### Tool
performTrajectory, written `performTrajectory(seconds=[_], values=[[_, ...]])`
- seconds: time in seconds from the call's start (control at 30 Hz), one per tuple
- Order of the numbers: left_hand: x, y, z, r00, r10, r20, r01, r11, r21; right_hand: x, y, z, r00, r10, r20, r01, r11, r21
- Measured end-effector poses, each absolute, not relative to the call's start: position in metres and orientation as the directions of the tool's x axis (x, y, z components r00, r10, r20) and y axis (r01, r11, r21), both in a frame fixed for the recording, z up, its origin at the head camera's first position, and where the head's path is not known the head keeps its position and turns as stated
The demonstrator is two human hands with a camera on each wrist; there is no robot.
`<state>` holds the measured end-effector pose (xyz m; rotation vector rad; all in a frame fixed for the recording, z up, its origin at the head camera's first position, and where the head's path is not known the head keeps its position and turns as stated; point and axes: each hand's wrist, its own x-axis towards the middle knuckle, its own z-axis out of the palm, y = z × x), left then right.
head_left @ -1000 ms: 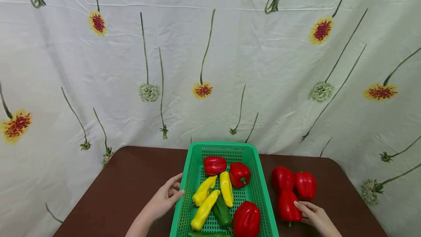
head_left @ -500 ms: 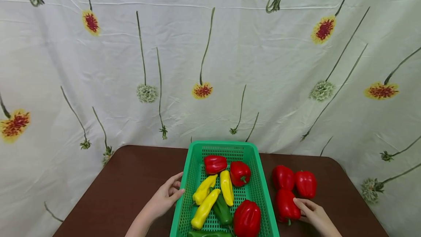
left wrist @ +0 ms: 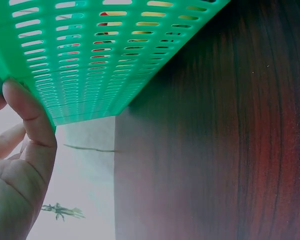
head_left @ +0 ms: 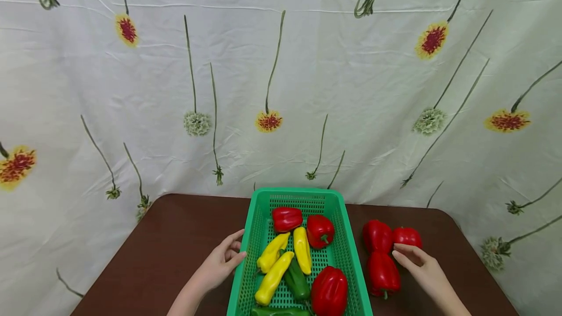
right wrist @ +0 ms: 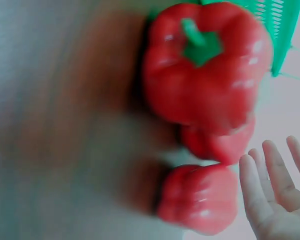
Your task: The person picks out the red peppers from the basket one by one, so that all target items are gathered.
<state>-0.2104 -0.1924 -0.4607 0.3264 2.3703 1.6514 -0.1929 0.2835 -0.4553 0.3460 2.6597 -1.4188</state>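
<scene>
In the head view, my left hand (head_left: 218,263) is at the left side of a green plastic basket (head_left: 239,277), its index fingertip and thumb touching the outer rim. The left wrist view shows the thumb (left wrist: 30,110) against the basket's slotted wall. My right hand (head_left: 423,269), fingers spread and holding nothing, hovers beside three red bell peppers right of the basket. Its fingertips overlap the back right pepper (head_left: 407,236). The front pepper (head_left: 384,273), stem toward me, sits close to the back left pepper (head_left: 377,236).
Inside the basket are red bell peppers (head_left: 329,291), yellow peppers (head_left: 274,279) and green peppers (head_left: 296,281). A dark brown table (head_left: 184,228) carries everything. Behind its far edge hangs a white cloth (head_left: 290,160) with a flower print.
My right hand shifted the front red pepper slightly left and back, let go of it, and moved away toward the back right pepper. The left hand has stayed at the basket.
</scene>
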Motion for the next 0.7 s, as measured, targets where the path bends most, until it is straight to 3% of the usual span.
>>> performTrajectory(seconds=[0.17, 0.43, 0.7], values=[[-0.211, -0.193, -0.462, -0.948, 0.313, -0.061, 0.051, 0.338, 0.94, -0.19, 0.269, -0.437, -0.992, 0.093, -0.09, 0.127, 0.553, -0.824], [-0.21, -0.193, -0.461, -0.948, 0.313, -0.064, 0.047, 0.337, 0.94, -0.187, 0.235, -0.424, -0.995, -0.098, 0.032, -0.074, 0.46, -0.885], [-0.21, -0.192, -0.46, -0.945, 0.323, -0.055, 0.057, 0.33, 0.942, -0.187, 0.206, -0.427, -0.922, -0.355, 0.151, -0.305, 0.429, -0.85]])
